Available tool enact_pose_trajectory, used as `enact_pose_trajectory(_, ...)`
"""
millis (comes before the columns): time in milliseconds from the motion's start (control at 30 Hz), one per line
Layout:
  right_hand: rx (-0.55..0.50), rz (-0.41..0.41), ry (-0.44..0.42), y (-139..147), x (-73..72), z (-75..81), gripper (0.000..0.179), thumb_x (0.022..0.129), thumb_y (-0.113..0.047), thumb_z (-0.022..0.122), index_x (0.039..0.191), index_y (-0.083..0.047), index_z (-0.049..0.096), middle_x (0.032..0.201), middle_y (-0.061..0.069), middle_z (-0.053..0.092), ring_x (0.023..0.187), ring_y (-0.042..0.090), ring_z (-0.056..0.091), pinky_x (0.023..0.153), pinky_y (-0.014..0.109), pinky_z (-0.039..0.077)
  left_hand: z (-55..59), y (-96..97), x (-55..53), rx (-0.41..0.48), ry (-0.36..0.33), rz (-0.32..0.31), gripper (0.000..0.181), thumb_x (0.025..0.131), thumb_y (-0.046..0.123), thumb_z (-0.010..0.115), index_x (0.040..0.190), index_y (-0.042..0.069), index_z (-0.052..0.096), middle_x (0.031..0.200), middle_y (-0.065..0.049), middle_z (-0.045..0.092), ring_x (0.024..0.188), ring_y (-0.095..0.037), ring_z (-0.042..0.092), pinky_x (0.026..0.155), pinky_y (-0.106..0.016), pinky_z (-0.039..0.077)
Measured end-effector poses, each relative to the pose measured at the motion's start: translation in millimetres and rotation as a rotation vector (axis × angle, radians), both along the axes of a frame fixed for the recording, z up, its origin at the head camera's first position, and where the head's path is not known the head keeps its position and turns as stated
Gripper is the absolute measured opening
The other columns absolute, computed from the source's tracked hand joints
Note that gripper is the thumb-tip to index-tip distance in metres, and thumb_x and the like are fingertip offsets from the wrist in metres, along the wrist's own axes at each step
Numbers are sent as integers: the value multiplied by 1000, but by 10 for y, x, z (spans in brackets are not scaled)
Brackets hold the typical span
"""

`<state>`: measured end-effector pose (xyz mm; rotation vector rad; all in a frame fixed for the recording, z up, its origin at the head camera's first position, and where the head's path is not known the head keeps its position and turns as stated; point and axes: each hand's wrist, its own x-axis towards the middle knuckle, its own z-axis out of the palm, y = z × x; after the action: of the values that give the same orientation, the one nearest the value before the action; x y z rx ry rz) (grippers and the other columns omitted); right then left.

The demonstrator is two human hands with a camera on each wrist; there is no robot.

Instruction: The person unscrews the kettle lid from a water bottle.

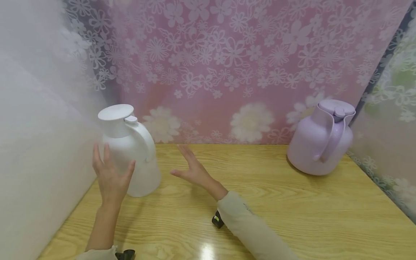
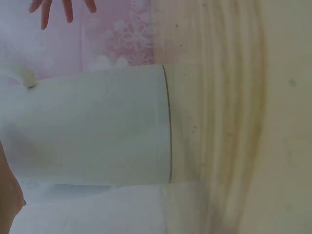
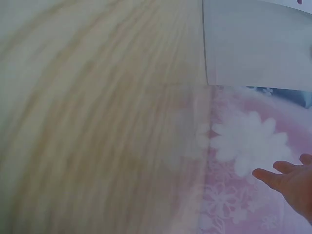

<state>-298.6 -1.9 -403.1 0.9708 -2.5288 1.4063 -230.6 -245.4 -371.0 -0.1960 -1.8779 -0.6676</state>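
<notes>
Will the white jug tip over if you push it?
Probably not easily: the white jug stands upright on a broad flat base on the wooden table. Its smooth shell may slip in a hand. How heavy it is can't be told, as the lid is closed.

1. The head view looks forward and down from above the light wooden table (image 1: 292, 216), taking in both hands, the white plastic jug (image 1: 130, 151) at the left and the lilac plastic jug (image 1: 320, 144) at the right, with the pink flowered curtain (image 1: 234, 65) behind.
2. The left wrist view sits very close to the white jug (image 2: 92, 126), turned sideways so that the table (image 2: 234, 122) stands at the picture's right.
3. The right wrist view, blurred, skims low over the table (image 3: 97, 122) toward the curtain (image 3: 243, 141).
4. All three share the white jug (image 3: 253, 44), table and curtain (image 2: 122, 29).
</notes>
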Motion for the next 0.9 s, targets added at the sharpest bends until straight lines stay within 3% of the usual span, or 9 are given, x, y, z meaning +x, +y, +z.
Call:
enact_pose_trajectory(233, -90, 75, -86, -283, -23, -108, 75, 85, -37, 66, 146, -33, 22, 150, -8, 14, 134, 18, 18, 100, 53, 27, -110, -54, -15, 58, -66, -60, 88, 79, 59, 57, 143, 9, 23, 148, -21, 11, 133, -38, 14, 97, -62, 22)
enact_pose_trajectory(467, -217, 113, -203, -520, -18, -162, 67, 89, -30, 61, 145, -33, 25, 148, -5, 21, 128, 31, 32, 94, 48, 37, -207, -105, -113, 101, -64, -185, 96, 76, 55, 65, 144, 6, 20, 149, -18, 10, 134, -34, 12, 100, -59, 16)
enact_pose_trajectory(700, -337, 149, -250, -725, -36, -224, 67, 89, -19, 62, 146, -22, 27, 148, 3, 23, 125, 39, 34, 86, 37, 46, -369, -159, -174, 136, -72, -243, 102, 74, 50, 70, 144, 4, 12, 149, -15, 8, 134, -31, 10, 102, -57, 14)
enact_pose_trajectory(900, -363, 127, -296, -819, -47, -224, 68, 88, -21, 64, 144, -33, 28, 147, -9, 24, 125, 34, 36, 83, 33, 47, -533, -205, -236, 185, -141, -273, 109, 71, 34, 79, 146, 6, 4, 150, -10, 3, 134, -31, 12, 102, -57, 15)
